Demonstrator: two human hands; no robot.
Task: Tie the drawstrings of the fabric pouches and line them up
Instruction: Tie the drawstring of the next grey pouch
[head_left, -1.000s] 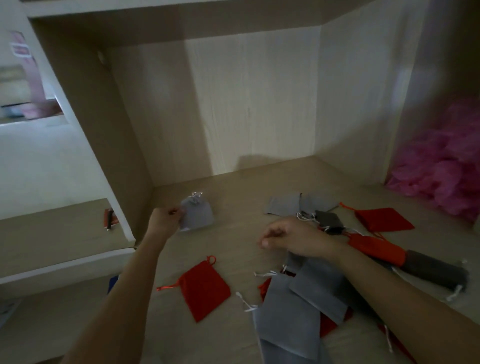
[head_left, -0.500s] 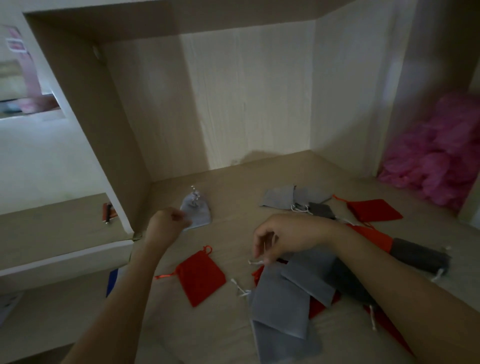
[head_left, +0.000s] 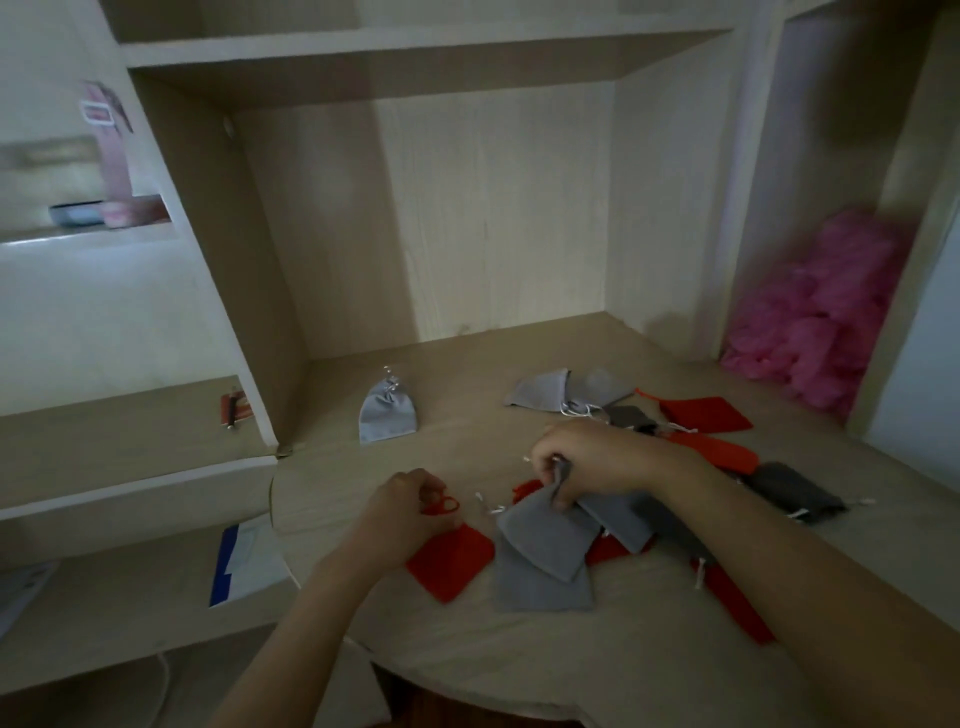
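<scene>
A tied grey pouch stands alone near the back left of the wooden desk. My left hand pinches the red drawstring of a flat red pouch lying just below it. My right hand grips the top edge of a grey pouch on a loose heap of grey and red pouches. More pouches lie behind: two grey ones, a red one and a dark grey one.
The desk sits in a wooden alcove with side walls and a shelf above. A lower ledge on the left holds a small red item. Pink fluffy material fills the right compartment. A blue and white sheet lies below the desk's left edge.
My left hand let go of the tied grey pouch and came back to the red pouch's string. My right hand dropped onto the heap and took a grey pouch.
</scene>
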